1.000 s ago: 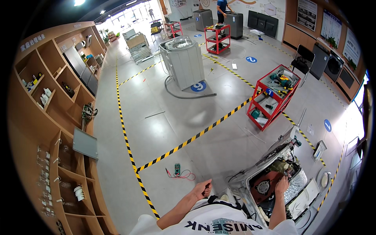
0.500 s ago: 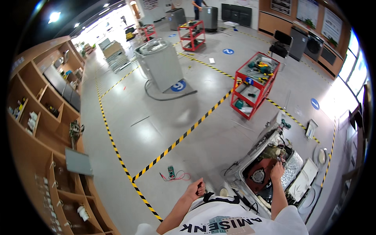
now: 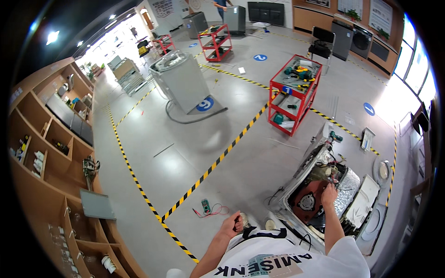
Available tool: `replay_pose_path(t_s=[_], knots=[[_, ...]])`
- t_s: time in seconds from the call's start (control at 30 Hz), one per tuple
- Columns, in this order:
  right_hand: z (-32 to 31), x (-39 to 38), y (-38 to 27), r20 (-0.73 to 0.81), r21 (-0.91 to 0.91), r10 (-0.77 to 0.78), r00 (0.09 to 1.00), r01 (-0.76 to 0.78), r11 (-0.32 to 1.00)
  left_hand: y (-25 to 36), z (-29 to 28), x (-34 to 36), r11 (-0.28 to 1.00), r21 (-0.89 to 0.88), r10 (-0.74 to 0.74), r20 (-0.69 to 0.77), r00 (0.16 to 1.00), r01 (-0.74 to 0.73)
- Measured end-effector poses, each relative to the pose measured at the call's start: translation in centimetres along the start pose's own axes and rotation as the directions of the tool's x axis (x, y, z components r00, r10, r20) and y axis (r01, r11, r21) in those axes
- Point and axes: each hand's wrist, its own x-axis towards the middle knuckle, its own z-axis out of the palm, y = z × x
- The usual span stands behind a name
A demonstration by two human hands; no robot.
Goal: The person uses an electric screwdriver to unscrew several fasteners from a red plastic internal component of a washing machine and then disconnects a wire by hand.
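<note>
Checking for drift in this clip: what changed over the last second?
Mostly the view swung, sliding the scene leftward. The right hand stays reaching into the opened washing machine lying on the floor. The left hand stays fisted near the chest, its contents unclear. The multimeter lies unmoved.

Wiring (image 3: pixel 334 178) crowding the machine's cavity (image 3: pixel 320 194)

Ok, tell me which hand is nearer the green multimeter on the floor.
Left. The left hand is just right of the multimeter, closed on a dark tool; the right hand is far off, inside the opened machine.
</note>
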Motion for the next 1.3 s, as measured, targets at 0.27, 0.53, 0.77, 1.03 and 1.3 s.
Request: replay_pose_path(t_s=[0.27,0.53,0.77,1.03,1.3], knots=[[-0.8,0.0,-0.2,0.046,0.028,-0.056,0.997,0.055,0.998,-0.2,0.0,-0.1,1.0,0.008,0.02,-0.055,0.998,-0.02],[-0.3,-0.2,-0.4,0.029,-0.018,-0.013,0.999,0.013,1.0,0.0,0.4,-0.1,1.0,0.015,0.018,-0.006,1.0,-0.018],[-1.0,-0.2,-1.2,0.018,-0.035,0.055,0.998,-0.054,0.998,-0.4,0.1,0.2,1.0,0.004,0.028,0.023,0.999,-0.028],[-0.6,-0.5,-0.6,-0.003,-0.047,0.008,1.0,-0.008,0.999,-0.5,-0.1,0.0,1.0,-0.003,0.021,0.004,1.0,-0.021],[-0.3,-0.5,-0.6,0.097,-0.044,0.089,0.991,-0.085,0.995,-0.7,0.2,-0.3,1.0,0.001,0.009,-0.003,1.0,-0.009]])
